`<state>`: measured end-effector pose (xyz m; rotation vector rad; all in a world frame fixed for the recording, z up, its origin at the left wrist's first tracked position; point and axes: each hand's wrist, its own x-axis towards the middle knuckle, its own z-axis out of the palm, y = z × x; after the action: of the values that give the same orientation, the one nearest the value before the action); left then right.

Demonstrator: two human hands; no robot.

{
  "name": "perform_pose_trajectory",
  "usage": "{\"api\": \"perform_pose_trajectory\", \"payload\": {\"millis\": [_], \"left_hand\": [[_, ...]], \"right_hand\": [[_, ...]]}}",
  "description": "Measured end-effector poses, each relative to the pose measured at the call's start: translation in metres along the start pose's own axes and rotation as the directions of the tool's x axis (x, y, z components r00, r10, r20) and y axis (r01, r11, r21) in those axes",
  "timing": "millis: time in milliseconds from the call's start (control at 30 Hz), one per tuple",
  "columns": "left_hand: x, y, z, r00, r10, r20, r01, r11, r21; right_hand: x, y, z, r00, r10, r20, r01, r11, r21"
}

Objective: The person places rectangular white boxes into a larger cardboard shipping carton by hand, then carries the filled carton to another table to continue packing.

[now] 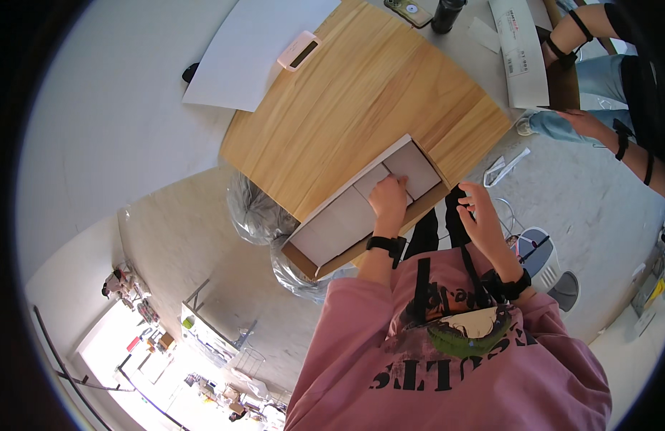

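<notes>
Pale grey flooring fills the head view, with a wooden table (361, 93) slanting across the top. At the table's near edge, toward five o'clock, a shallow white open box (347, 215) lies partly over the rim. The left hand (390, 197) rests inside it, fingers curled down on a flat white card, apparently settling it in place; the box looks partly lined, its near end unfilled. The right hand (480, 215) hovers at three o'clock of the box, open and holding nothing. A crumpled plastic bag (257, 208) sits at nine o'clock, below the table. Another person's arm (612, 140) reaches in at two o'clock, well apart. Nothing blocks the box.
</notes>
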<state>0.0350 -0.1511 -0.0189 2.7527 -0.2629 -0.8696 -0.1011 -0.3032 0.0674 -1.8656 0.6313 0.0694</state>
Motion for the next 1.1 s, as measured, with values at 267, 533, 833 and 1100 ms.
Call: {"api": "perform_pose_trajectory", "payload": {"millis": [267, 533, 833, 1100], "left_hand": [[-0.033, -0.016, 0.011, 0.968, 0.060, -0.242, -0.125, 0.957, -0.261], [-0.032, -0.020, 0.006, 0.976, 0.120, -0.180, -0.158, 0.964, -0.215], [-0.041, -0.009, -0.004, 0.910, 0.392, -0.138, -0.337, 0.890, 0.306], [-0.036, -0.001, -0.007, 0.907, 0.407, -0.105, -0.332, 0.847, 0.415]], "right_hand": [[-0.001, 0.004, -0.001, 0.999, -0.023, -0.038, 0.023, 1.000, -0.014], [-0.003, 0.008, 0.012, 0.998, -0.056, -0.009, 0.056, 0.998, -0.015], [-0.005, 0.010, 0.021, 0.993, -0.116, -0.006, 0.115, 0.989, -0.097], [0.002, -0.001, 0.007, 0.994, -0.097, 0.048, 0.104, 0.980, -0.172]]}}
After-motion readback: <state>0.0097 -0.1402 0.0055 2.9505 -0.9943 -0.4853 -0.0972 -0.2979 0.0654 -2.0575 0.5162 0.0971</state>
